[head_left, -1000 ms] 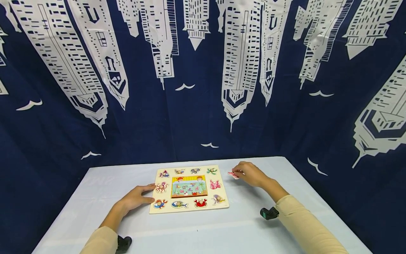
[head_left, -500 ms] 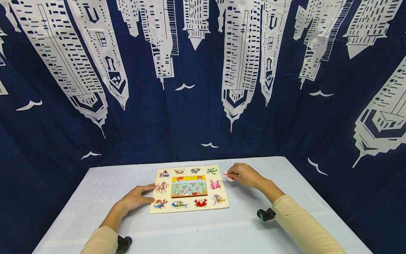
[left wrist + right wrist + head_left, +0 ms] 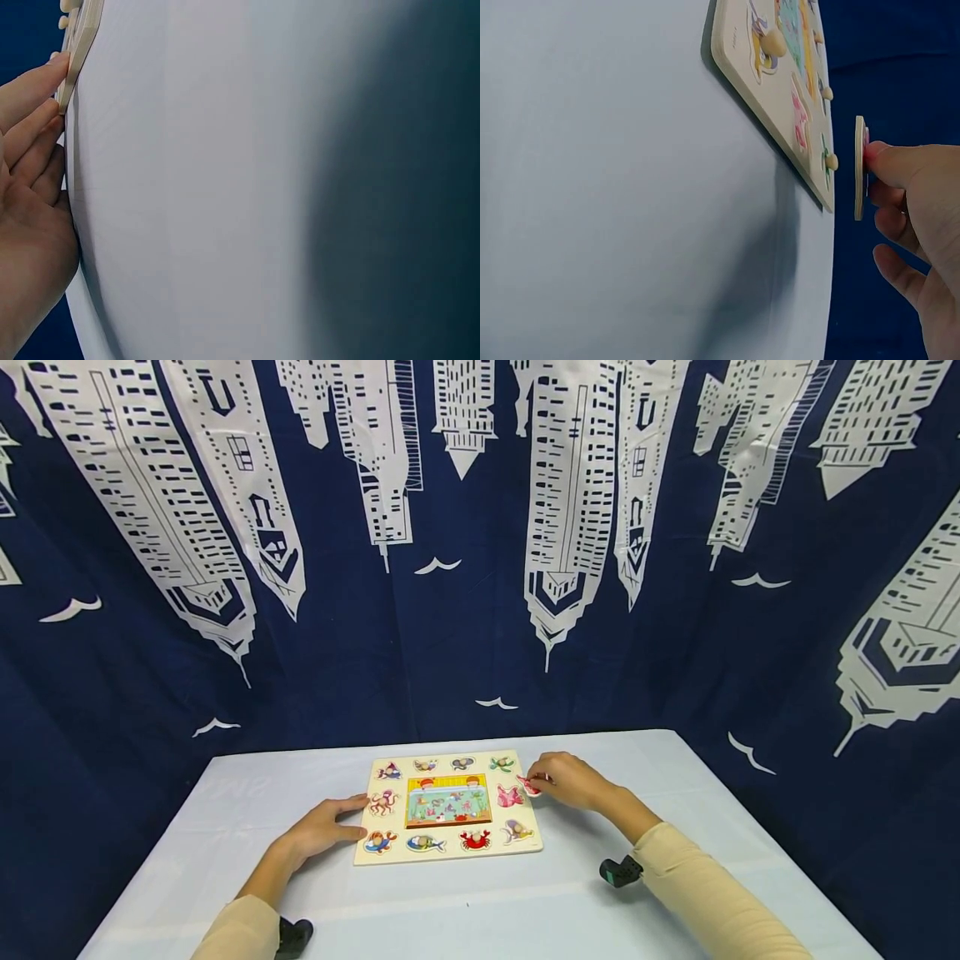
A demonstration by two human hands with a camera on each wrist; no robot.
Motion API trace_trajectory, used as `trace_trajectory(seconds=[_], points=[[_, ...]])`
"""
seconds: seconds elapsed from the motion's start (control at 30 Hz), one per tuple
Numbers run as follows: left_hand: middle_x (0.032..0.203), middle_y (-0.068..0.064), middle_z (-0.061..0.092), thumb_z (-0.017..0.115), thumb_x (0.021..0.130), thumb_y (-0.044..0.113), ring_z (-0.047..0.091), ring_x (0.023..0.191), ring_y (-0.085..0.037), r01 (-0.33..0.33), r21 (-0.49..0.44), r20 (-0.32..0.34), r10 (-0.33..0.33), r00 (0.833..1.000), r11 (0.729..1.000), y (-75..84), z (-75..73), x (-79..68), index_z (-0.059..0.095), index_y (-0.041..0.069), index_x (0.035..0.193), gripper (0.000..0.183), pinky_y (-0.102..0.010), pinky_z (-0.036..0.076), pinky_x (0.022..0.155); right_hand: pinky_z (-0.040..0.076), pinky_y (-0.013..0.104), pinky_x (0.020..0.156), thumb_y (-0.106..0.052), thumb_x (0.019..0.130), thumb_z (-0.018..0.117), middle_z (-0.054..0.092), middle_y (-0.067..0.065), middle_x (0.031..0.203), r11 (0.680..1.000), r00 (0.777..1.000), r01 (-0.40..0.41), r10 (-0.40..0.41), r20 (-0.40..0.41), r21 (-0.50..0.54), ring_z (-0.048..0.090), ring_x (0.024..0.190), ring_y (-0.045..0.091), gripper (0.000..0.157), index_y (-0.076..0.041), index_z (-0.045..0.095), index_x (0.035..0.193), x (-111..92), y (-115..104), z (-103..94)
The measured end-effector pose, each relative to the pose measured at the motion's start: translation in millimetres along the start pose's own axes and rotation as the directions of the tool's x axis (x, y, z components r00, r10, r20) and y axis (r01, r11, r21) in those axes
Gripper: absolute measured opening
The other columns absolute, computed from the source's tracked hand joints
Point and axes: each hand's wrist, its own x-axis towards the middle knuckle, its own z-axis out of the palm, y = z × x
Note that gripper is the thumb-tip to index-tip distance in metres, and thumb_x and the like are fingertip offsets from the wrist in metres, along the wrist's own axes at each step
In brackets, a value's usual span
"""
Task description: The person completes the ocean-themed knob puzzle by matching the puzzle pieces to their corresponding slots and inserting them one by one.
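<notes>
A wooden peg puzzle board (image 3: pixel 450 852) with sea animals lies on the table. My left hand (image 3: pixel 322 827) touches its left edge with fingers and thumb spread; in the left wrist view that hand (image 3: pixel 34 202) has its fingertips against the board's side. Between thumb and fingers my right hand (image 3: pixel 572 779) pinches a pink and red puzzle piece (image 3: pixel 528 786), beside the board's right edge. The right wrist view shows this piece (image 3: pixel 859 169) held above the table, apart from the board. Near it is a pink recess (image 3: pixel 510 796) without a knob. The piece's own knob is hidden by my fingers.
Knobbed pieces sit in the board's other places, among them a red crab (image 3: pixel 475 840) and a green piece (image 3: pixel 502 764). A white cloth (image 3: pixel 420 910) covers the table. Behind stands a dark blue curtain (image 3: pixel 337 652) with white buildings.
My right hand has moved left and slightly nearer with the piece, from the right of the board to its right edge. My left hand has stayed in place.
</notes>
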Motion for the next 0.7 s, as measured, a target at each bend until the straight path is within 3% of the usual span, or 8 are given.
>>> trace_trajectory(seconds=[0.47,0.7], points=[[0.158,-0.017,0.044,0.084,0.085,0.015,0.023,0.15,-0.049,-0.028,0.001,0.01,0.028,1.0,1.0,4.7,-1.4,-3.0,0.061,0.002,0.143,0.063,-0.07,0.014,0.117,0.052,0.029,0.07,-0.017,0.096,0.075,0.068,-0.009,0.093,1.0,0.999,0.016,-0.017,0.035,0.02,0.056,0.078,0.006,0.007,-0.014,0.08,0.1,10.0,-6.9,12.4],[0.159,-0.019,0.042,0.083,0.086,0.013,0.023,0.15,-0.049,-0.034,0.005,0.007,0.033,0.999,0.999,5.0,-1.5,-3.6,0.06,0.001,0.143,0.063,-0.068,0.014,0.118,0.054,0.032,0.076,-0.015,0.096,0.075,0.069,-0.008,0.094,0.998,0.998,0.062,-0.062,0.028,0.016,0.059,0.083,0.006,0.006,-0.013,0.08,0.099,17.7,-8.7,25.7]])
